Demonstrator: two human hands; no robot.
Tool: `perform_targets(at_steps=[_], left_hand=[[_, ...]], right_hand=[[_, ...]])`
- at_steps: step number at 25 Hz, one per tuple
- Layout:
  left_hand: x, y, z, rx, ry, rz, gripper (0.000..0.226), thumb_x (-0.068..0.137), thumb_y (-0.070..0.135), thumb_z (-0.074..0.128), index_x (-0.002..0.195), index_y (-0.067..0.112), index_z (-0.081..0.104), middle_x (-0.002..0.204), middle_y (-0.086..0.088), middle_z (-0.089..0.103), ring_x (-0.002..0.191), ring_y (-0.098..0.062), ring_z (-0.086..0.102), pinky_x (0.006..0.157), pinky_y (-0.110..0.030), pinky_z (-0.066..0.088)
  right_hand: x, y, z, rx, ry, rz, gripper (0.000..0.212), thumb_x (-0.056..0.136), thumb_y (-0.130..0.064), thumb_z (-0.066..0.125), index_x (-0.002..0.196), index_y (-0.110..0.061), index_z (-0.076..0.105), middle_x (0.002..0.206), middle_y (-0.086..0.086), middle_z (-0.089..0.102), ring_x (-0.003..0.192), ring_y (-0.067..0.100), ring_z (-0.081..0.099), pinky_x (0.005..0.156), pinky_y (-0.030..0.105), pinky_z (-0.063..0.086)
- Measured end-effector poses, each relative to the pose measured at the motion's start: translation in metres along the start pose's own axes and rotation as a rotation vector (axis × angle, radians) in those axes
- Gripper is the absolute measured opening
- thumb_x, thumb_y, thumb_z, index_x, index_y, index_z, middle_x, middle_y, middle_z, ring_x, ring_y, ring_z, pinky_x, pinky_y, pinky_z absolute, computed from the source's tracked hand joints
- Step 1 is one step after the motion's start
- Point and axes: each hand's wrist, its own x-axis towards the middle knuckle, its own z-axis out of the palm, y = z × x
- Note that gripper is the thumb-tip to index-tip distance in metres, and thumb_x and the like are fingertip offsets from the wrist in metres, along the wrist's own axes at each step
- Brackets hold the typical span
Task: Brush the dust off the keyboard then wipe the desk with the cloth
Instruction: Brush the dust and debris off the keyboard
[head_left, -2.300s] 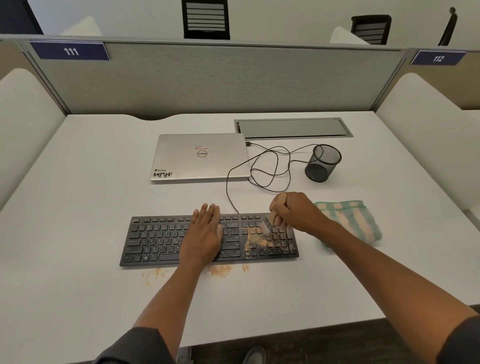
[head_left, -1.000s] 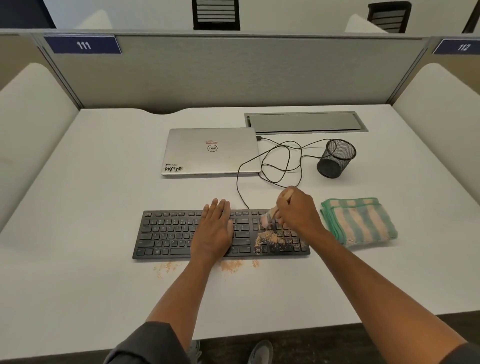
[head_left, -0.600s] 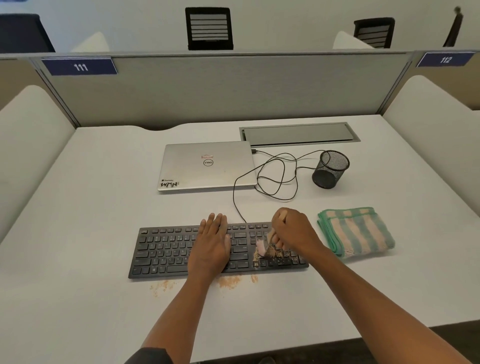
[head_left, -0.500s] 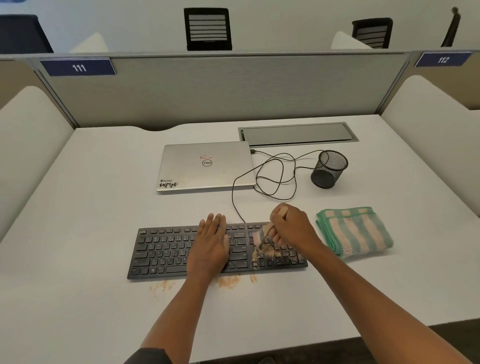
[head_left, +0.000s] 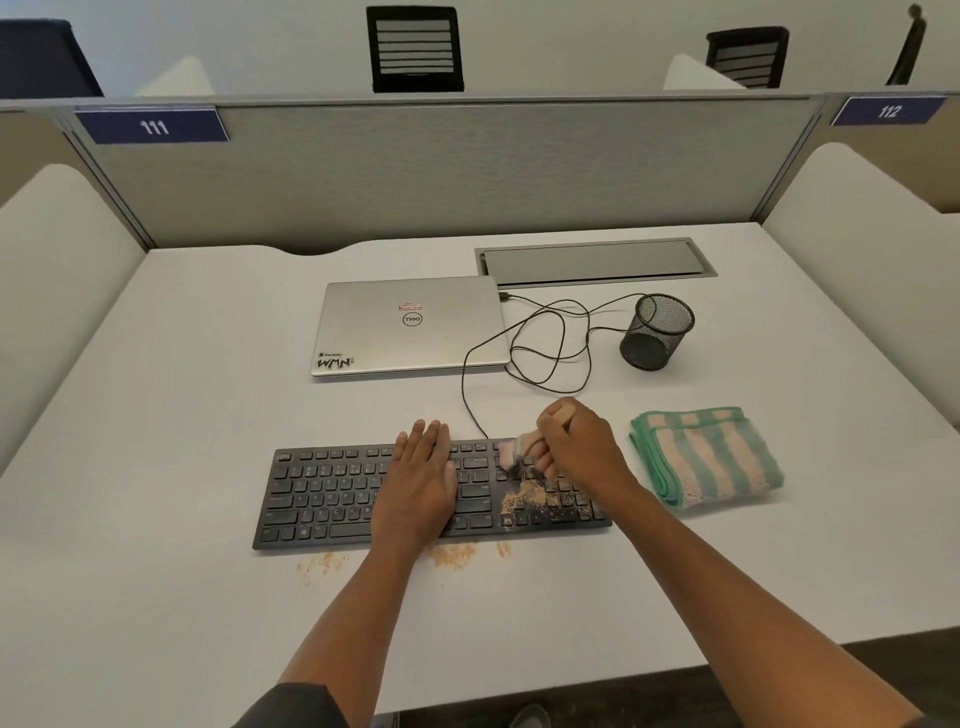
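left hand (head_left: 418, 480) lay flat, fingers straight, on the middle of the keyboard (head_left: 332, 493) | right hand (head_left: 579, 441) was curled around a brush (head_left: 517, 449), bristles down over the right keys | dust (head_left: 524, 499) sat there | cloth (head_left: 706, 457) lay folded just right of the keyboard on the desk (head_left: 156, 467)

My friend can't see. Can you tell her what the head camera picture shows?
A person's right hand holds a small brush over a dusty black keyboard while the left hand rests flat on the keys. A folded striped cloth lies right of it.
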Motion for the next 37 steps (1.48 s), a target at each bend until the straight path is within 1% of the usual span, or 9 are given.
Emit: perform_targets(at_steps=[2, 7, 12, 20, 24, 27, 29, 32, 37], left_hand=[[0.001, 0.000, 0.000, -0.005, -0.004, -0.002, 0.075, 0.095, 0.042, 0.001, 0.161, 0.010, 0.015, 0.168, -0.009, 0.017, 0.157, -0.021, 0.004, 0.128, -0.038, -0.001], [0.001, 0.000, 0.001, -0.002, -0.005, -0.003, 0.074, 0.095, 0.042, 0.001, 0.161, 0.010, 0.014, 0.168, -0.008, 0.016, 0.157, -0.021, 0.003, 0.128, -0.038, 0.000], [0.001, 0.000, 0.001, -0.001, 0.008, 0.003, 0.076, 0.094, 0.043, -0.001, 0.161, 0.010, 0.014, 0.168, -0.008, 0.016, 0.157, -0.021, 0.003, 0.128, -0.038, 0.000], [-0.001, 0.002, 0.000, -0.002, -0.002, 0.000, 0.068, 0.099, 0.039, 0.008, 0.161, 0.009, 0.014, 0.168, -0.009, 0.017, 0.157, -0.021, 0.004, 0.127, -0.037, -0.003], [-0.002, 0.004, -0.007, -0.019, 0.005, -0.001, 0.061, 0.104, 0.032, 0.020, 0.161, 0.009, 0.015, 0.168, -0.010, 0.018, 0.157, -0.022, 0.004, 0.127, -0.037, -0.002], [-0.002, 0.004, -0.008, -0.041, 0.005, -0.001, 0.058, 0.107, 0.028, 0.027, 0.160, 0.007, 0.017, 0.167, -0.012, 0.019, 0.156, -0.024, 0.007, 0.128, -0.038, -0.001], [-0.003, 0.005, -0.007, -0.039, 0.004, -0.006, 0.058, 0.107, 0.027, 0.029, 0.160, 0.007, 0.017, 0.167, -0.012, 0.019, 0.156, -0.024, 0.007, 0.127, -0.039, -0.001], [-0.005, 0.006, -0.008, -0.040, 0.006, 0.002, 0.058, 0.107, 0.027, 0.028, 0.160, 0.007, 0.016, 0.168, -0.012, 0.017, 0.156, -0.024, 0.005, 0.127, -0.038, -0.002], [-0.003, 0.005, -0.008, -0.029, 0.005, -0.002, 0.062, 0.104, 0.032, 0.018, 0.161, 0.008, 0.015, 0.168, -0.011, 0.015, 0.157, -0.023, 0.004, 0.127, -0.037, -0.004]], right_hand=[[0.003, 0.000, 0.005, 0.034, 0.029, 0.005, 0.014, 0.099, -0.014, 0.047, 0.095, -0.011, 0.060, 0.071, 0.012, 0.072, 0.054, 0.017, 0.064, 0.056, 0.033, 0.057], [-0.004, 0.012, 0.000, 0.035, -0.048, 0.073, 0.017, 0.096, -0.010, 0.044, 0.094, -0.007, 0.061, 0.069, 0.014, 0.072, 0.052, 0.021, 0.063, 0.048, 0.029, 0.052], [-0.001, 0.006, 0.005, 0.168, -0.018, 0.039, 0.012, 0.099, -0.014, 0.049, 0.097, -0.010, 0.060, 0.074, 0.012, 0.073, 0.058, 0.017, 0.063, 0.055, 0.029, 0.054], [-0.010, 0.011, 0.015, -0.126, -0.061, 0.040, 0.017, 0.097, -0.019, 0.048, 0.089, -0.015, 0.062, 0.064, 0.001, 0.073, 0.054, 0.011, 0.065, 0.056, 0.028, 0.051], [-0.018, 0.011, 0.014, 0.071, -0.025, 0.015, 0.014, 0.098, -0.017, 0.048, 0.096, -0.019, 0.062, 0.074, 0.002, 0.075, 0.067, 0.014, 0.068, 0.067, 0.037, 0.058], [-0.025, 0.015, 0.018, 0.049, -0.020, 0.008, 0.014, 0.099, -0.019, 0.048, 0.097, -0.018, 0.062, 0.072, -0.001, 0.074, 0.074, 0.016, 0.071, 0.076, 0.045, 0.060], [-0.031, 0.015, 0.016, -0.061, -0.035, 0.020, 0.015, 0.099, -0.023, 0.048, 0.095, -0.018, 0.062, 0.066, -0.005, 0.072, 0.072, 0.013, 0.071, 0.076, 0.041, 0.060], [-0.034, 0.009, 0.006, -0.108, -0.014, -0.008, 0.017, 0.099, -0.020, 0.046, 0.094, -0.016, 0.061, 0.068, -0.005, 0.072, 0.067, 0.006, 0.067, 0.068, 0.027, 0.055], [-0.035, 0.012, 0.000, -0.124, -0.022, 0.021, 0.018, 0.099, -0.020, 0.044, 0.096, -0.016, 0.061, 0.075, -0.003, 0.073, 0.073, 0.013, 0.068, 0.068, 0.030, 0.054]])
